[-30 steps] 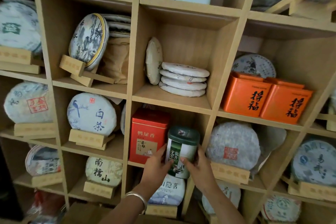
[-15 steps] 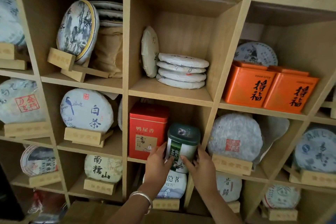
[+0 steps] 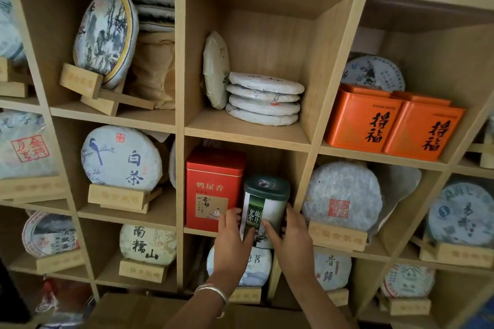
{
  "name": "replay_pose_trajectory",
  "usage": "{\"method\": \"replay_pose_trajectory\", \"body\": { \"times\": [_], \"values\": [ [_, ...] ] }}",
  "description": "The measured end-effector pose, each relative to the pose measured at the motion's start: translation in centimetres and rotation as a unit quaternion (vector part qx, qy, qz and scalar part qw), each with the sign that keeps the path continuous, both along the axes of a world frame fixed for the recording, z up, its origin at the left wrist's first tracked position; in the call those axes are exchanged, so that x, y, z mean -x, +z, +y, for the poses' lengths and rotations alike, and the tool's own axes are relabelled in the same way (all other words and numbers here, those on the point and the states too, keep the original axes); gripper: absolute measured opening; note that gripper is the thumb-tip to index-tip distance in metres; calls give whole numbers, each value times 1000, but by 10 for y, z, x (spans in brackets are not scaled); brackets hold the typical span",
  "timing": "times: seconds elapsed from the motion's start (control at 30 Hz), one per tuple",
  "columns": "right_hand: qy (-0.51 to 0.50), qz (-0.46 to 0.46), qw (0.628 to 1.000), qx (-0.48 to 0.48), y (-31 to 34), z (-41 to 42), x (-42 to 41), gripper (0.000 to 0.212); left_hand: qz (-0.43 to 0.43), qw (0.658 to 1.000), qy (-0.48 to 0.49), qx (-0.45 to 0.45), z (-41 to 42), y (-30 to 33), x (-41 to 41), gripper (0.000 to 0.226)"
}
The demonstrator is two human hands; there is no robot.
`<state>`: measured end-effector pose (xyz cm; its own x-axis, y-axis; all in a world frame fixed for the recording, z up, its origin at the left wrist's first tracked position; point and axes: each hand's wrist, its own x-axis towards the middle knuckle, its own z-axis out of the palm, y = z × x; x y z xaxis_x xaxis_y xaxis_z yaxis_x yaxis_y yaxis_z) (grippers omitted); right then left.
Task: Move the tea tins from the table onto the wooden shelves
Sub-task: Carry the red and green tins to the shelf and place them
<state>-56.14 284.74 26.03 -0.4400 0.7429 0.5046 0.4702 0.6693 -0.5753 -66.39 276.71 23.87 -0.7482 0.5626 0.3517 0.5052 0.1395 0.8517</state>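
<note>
Both hands hold one green-lidded tea tin [image 3: 264, 208] at the front edge of a wooden shelf [image 3: 246, 131] compartment. The left hand [image 3: 232, 238] grips the tin's lower left side, fingers curled against it and thumb across the front. The right hand [image 3: 292, 238] grips the lower right side, thumb on the front and fingers wrapped behind. The tin stands roughly upright between the two hands, its lid above the fingers. It sits just beside a red tin [image 3: 213, 189] already in the same compartment, to the right of it. A silver bracelet [image 3: 212, 292] circles the left wrist. Two orange tins [image 3: 393, 125] occupy the compartment above and to the right.
</note>
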Motion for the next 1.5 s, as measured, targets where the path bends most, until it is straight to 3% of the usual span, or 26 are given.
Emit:
{"method": "replay_pose_trajectory", "body": {
  "times": [0.2,0.53,0.8,1.03,1.13,1.23,1.37,1.5],
  "values": [
    [-35,-4,999,6,-3,-1,3,50,44,998,22,32,-1,2,1,37],
    [-8,-84,996,13,-9,-1,-2,56,73,994,14,74,-4,-17,7,26],
    [-19,-107,993,36,-1,0,14,54,92,987,58,119,2,-13,20,10],
    [-13,-102,994,40,-3,0,13,56,123,984,14,126,-4,-14,23,8],
    [-6,-88,995,50,-22,-16,-2,49,185,967,-57,165,-17,-29,21,11],
    [7,-146,989,29,-48,-32,-17,44,241,951,-93,172,-32,-40,18,29],
    [50,-272,957,-93,-60,-35,-29,69,424,876,-127,190,-38,-42,15,60],
    [72,-321,926,-188,-61,-28,-34,87,450,843,-133,263,-37,-37,18,77]
  ]
}}
